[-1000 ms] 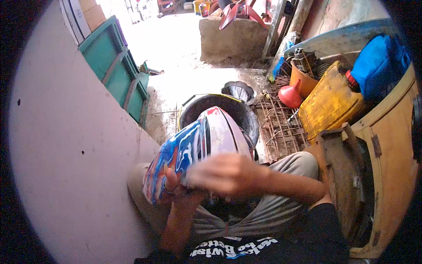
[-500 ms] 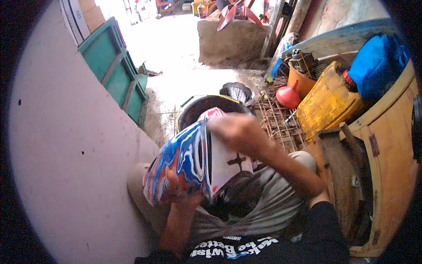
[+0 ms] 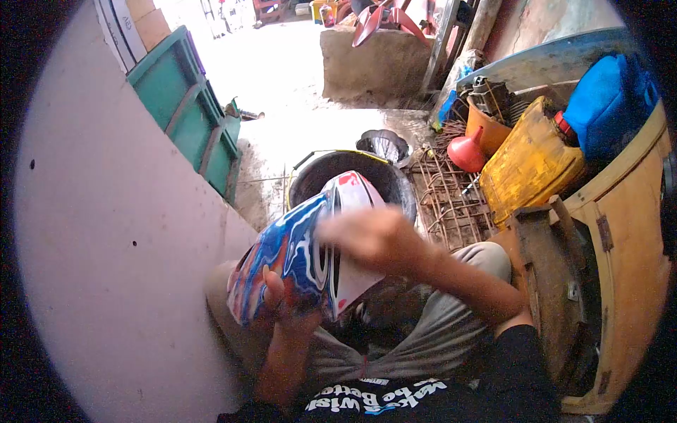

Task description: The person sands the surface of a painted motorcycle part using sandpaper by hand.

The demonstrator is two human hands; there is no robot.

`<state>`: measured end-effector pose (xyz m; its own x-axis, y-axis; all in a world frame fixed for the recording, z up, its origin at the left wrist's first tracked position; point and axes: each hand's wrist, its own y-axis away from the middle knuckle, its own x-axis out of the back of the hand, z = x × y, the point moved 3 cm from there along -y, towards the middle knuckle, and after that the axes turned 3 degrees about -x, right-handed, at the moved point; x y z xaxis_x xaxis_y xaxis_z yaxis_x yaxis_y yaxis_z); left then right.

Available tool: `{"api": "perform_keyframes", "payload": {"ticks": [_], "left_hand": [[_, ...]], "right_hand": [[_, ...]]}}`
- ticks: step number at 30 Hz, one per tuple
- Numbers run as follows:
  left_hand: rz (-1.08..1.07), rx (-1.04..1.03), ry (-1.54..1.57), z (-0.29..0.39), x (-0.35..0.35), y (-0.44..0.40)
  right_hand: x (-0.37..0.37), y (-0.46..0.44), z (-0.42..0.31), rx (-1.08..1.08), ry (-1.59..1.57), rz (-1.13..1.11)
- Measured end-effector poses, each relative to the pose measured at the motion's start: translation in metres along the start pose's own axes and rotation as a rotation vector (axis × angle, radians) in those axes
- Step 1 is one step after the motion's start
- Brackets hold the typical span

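Note:
A helmet (image 3: 285, 257) with blue, white and red swirls and a white section rests tilted over my lap. Its lower left is gripped by my left hand (image 3: 296, 314), thumb up against the swirled shell. Over the helmet's upper right side, my right hand (image 3: 374, 240) lies with its fingers bent and drawn together, blurred by motion. Anything under those fingertips is hidden. Just beyond the helmet stands a dark bucket (image 3: 402, 180) with a yellow-edged rim.
A pale wall (image 3: 127, 233) rises close on my left. To the right are a rusty metal grid (image 3: 455, 201), a red funnel (image 3: 467, 151), a yellow jerrycan (image 3: 532, 169) and a wooden frame (image 3: 620, 247). A black scalloped pot (image 3: 384, 143) sits behind the bucket.
My right hand has moved left and down across the helmet, from its white part toward the blue swirls. My left hand keeps its hold.

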<state>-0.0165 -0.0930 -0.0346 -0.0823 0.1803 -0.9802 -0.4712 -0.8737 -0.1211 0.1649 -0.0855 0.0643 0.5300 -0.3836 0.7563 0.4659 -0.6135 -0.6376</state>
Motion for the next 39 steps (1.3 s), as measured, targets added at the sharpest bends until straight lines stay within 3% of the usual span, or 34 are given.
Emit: {"api": "perform_keyframes", "payload": {"ticks": [1, 2, 4, 5, 7, 8, 10, 11, 12, 14, 16, 17, 20, 22, 24, 26, 29, 30, 31, 32, 34, 35, 36, 38, 39], "left_hand": [[0.021, -0.014, 0.024, 0.001, 0.005, 0.003], [0.039, -0.024, 0.051, 0.001, 0.009, 0.005], [0.066, -0.038, 0.107, -0.001, 0.015, 0.004], [0.077, -0.053, 0.135, -0.002, 0.018, 0.001], [0.120, -0.075, 0.177, 0.000, 0.021, 0.003], [0.100, -0.056, 0.099, 0.002, 0.019, 0.004], [0.061, -0.024, -0.047, 0.003, 0.009, 0.006], [0.037, -0.009, -0.113, 0.001, 0.003, 0.005], [0.011, 0.011, -0.176, -0.002, -0.004, 0.003], [-0.052, 0.048, -0.309, -0.006, -0.012, -0.004], [0.149, 0.137, 0.141, -0.006, 0.019, 0.001], [0.253, 0.183, 0.358, -0.004, 0.035, 0.005], [-0.155, -0.065, -0.268, 0.001, -0.024, -0.008], [-0.085, -0.054, -0.317, -0.004, -0.033, -0.009], [-0.045, -0.097, -0.478, -0.003, -0.024, -0.011], [-0.035, -0.065, -0.388, -0.002, -0.009, -0.007], [0.054, -0.052, -0.365, -0.003, -0.018, -0.006], [0.093, -0.059, -0.367, -0.004, -0.029, -0.009], [0.030, -0.029, -0.413, -0.004, -0.045, -0.012], [-0.017, 0.005, -0.231, -0.005, -0.008, -0.010], [-0.100, 0.070, 0.125, -0.008, 0.100, 0.003], [0.265, 0.065, 0.119, 0.000, 0.038, 0.008], [0.144, 0.028, -0.015, 0.002, 0.007, 0.000], [-0.101, -0.048, -0.269, -0.001, -0.026, -0.008], [-0.133, -0.003, -0.138, -0.004, -0.021, -0.005]], "right_hand": [[0.004, -0.003, 0.025, -0.187, 0.098, -0.148], [0.003, -0.007, 0.045, -0.213, 0.090, -0.055], [0.004, 0.001, 0.027, -0.145, 0.108, -0.137], [0.000, 0.001, -0.003, -0.015, 0.067, -0.013], [0.003, 0.001, -0.030, 0.096, -0.057, 0.022], [0.004, -0.001, -0.031, 0.115, -0.102, 0.016], [-0.001, 0.001, 0.013, -0.146, 0.073, -0.121], [-0.003, -0.002, 0.036, -0.210, 0.084, -0.074], [-0.001, -0.002, 0.040, -0.226, 0.103, 0.000], [-0.001, 0.000, 0.003, -0.081, 0.102, -0.054], [0.003, 0.000, -0.041, 0.102, -0.043, 0.014], [0.001, -0.001, -0.035, 0.072, -0.046, 0.019], [0.000, -0.004, 0.027, -0.192, 0.132, -0.102], [-0.001, -0.001, 0.038, -0.243, 0.131, -0.155], [-0.006, 0.003, -0.015, -0.038, 0.088, -0.069], [0.007, -0.002, -0.051, 0.116, -0.059, 0.003], [-0.004, 0.001, 0.014, -0.195, 0.128, -0.115], [0.000, -0.003, 0.030, -0.200, 0.117, -0.018], [-0.001, 0.000, 0.022, -0.172, 0.130, -0.069], [-0.003, 0.003, 0.009, -0.135, 0.149, -0.116], [-0.003, 0.005, -0.041, 0.088, -0.027, 0.021], [-0.002, 0.003, -0.042, 0.096, -0.053, 0.030], [-0.001, 0.003, -0.040, 0.103, -0.078, 0.038], [-0.003, 0.001, 0.008, -0.159, 0.085, -0.083], [-0.004, -0.001, 0.029, -0.181, 0.084, 0.009]]}}
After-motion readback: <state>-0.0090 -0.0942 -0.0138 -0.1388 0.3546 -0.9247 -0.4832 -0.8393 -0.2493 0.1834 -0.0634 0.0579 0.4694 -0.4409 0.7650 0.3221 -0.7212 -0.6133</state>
